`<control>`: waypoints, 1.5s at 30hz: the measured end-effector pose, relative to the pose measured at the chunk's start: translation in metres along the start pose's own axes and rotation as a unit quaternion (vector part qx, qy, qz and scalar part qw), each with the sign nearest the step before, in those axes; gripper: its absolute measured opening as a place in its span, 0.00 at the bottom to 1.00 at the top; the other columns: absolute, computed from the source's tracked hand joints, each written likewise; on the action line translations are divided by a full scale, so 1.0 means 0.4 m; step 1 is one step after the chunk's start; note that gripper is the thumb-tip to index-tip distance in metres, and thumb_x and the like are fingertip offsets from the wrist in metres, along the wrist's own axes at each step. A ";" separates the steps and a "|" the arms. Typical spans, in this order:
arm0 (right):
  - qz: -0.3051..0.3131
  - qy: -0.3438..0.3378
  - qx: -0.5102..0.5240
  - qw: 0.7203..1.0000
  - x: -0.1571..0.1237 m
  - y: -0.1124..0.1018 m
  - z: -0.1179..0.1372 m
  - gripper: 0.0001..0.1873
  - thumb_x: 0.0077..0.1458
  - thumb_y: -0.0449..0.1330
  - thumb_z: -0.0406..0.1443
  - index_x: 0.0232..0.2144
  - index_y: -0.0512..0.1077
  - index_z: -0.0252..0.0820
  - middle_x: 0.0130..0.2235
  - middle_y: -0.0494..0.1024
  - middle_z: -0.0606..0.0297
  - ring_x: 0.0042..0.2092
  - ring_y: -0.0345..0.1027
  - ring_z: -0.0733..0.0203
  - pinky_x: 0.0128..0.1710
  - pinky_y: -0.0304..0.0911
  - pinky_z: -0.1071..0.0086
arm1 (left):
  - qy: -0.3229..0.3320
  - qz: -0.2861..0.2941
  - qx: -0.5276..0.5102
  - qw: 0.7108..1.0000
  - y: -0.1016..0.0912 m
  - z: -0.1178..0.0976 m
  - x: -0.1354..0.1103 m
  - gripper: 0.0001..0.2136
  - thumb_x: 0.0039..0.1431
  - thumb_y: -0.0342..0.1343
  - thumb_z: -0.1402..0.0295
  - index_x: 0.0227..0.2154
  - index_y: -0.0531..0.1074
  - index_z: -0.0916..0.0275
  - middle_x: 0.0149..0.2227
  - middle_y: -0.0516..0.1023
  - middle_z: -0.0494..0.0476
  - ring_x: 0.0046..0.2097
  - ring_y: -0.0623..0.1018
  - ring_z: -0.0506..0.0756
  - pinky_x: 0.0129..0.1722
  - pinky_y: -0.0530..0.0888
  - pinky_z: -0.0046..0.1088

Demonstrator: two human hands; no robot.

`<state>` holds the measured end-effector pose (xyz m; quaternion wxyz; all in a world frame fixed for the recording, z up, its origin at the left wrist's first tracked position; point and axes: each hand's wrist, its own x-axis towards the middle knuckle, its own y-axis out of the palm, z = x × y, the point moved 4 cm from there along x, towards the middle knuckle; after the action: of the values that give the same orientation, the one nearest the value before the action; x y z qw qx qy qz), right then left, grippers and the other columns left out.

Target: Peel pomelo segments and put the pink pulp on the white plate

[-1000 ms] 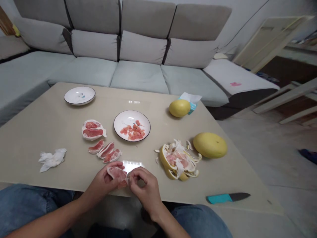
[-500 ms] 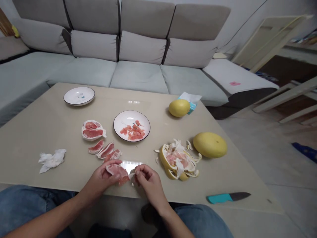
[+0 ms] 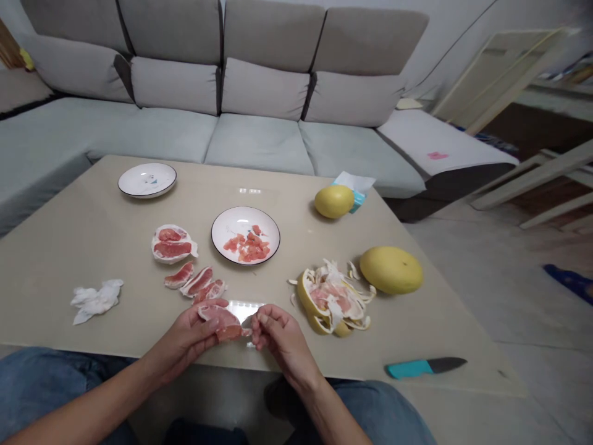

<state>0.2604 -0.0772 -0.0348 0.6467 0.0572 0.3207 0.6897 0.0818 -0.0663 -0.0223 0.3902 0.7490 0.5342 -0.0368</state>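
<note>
My left hand (image 3: pixel 197 334) is closed around a pomelo segment (image 3: pixel 222 318) with pink flesh and pale membrane, held just above the table's near edge. At the segment's right end, my right hand (image 3: pixel 273 330) pinches a thin bit of membrane (image 3: pixel 248 322) between thumb and fingers. Several separate pomelo segments (image 3: pixel 198 281) lie just beyond my left hand. Behind them sits a peeled pomelo piece (image 3: pixel 172 244) in white pith. A white plate (image 3: pixel 222 225) with a dark rim carries small pieces of pink pulp (image 3: pixel 250 246).
Yellow peel (image 3: pixel 308 303) heaped with membrane scraps lies right of my hands. A teal-handled knife (image 3: pixel 412 369) rests at the near right edge. Two whole pomelos (image 3: pixel 391 270) stand right, one by a tissue pack (image 3: pixel 359 191). Left are a crumpled tissue (image 3: pixel 98 300) and another plate (image 3: pixel 148 180).
My right hand has shifted slightly up at the segment's end, and the white strip by its fingertips shows less. The segment has turned a little in my left hand.
</note>
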 end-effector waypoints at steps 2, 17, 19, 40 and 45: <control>0.003 0.003 0.002 1.000 -0.002 0.002 0.002 0.16 0.49 0.68 0.43 0.25 0.70 0.37 0.25 0.73 0.68 0.23 0.65 0.70 0.22 0.60 0.77 | 0.005 0.017 -0.028 0.999 -0.003 0.002 0.005 0.15 0.57 0.61 0.70 0.47 0.71 0.64 0.41 0.80 0.61 0.44 0.80 0.56 0.51 0.72 0.33; -0.002 -0.008 -0.030 1.000 -0.009 0.006 0.002 0.17 0.48 0.67 0.46 0.25 0.70 0.38 0.23 0.73 0.69 0.22 0.64 0.70 0.22 0.62 0.76 | -0.003 -0.002 -0.101 0.995 0.006 0.010 0.008 0.07 0.57 0.61 0.71 0.39 0.75 0.66 0.41 0.80 0.60 0.45 0.79 0.55 0.49 0.74 0.30; -0.006 -0.009 -0.038 0.999 -0.009 0.004 0.004 0.18 0.48 0.67 0.46 0.24 0.69 0.38 0.23 0.73 0.69 0.21 0.64 0.70 0.22 0.63 0.76 | -0.002 -0.019 -0.106 0.994 0.003 0.010 0.008 0.07 0.56 0.61 0.72 0.39 0.75 0.66 0.42 0.80 0.60 0.45 0.79 0.55 0.49 0.75 0.31; 0.044 -0.074 -0.282 0.956 -0.022 0.024 0.033 0.13 0.53 0.63 0.44 0.36 0.78 0.43 0.31 0.66 0.68 0.27 0.58 0.69 0.25 0.56 0.75 | -0.029 0.006 -0.128 0.991 -0.011 0.024 0.016 0.08 0.60 0.57 0.71 0.41 0.74 0.66 0.43 0.80 0.59 0.47 0.79 0.53 0.50 0.74 0.30; 0.053 -0.072 -0.278 0.956 -0.018 0.031 0.023 0.13 0.52 0.63 0.45 0.29 0.78 0.40 0.27 0.65 0.69 0.27 0.55 0.68 0.25 0.51 0.74 | -0.024 0.030 -0.115 0.993 -0.007 0.033 0.019 0.10 0.59 0.59 0.68 0.43 0.74 0.65 0.41 0.80 0.59 0.46 0.78 0.54 0.51 0.73 0.31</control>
<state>0.2554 -0.0801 -0.0188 0.6208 -0.0586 0.0655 0.7790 0.0876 -0.0683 -0.0363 0.4877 0.7134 0.5028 0.0190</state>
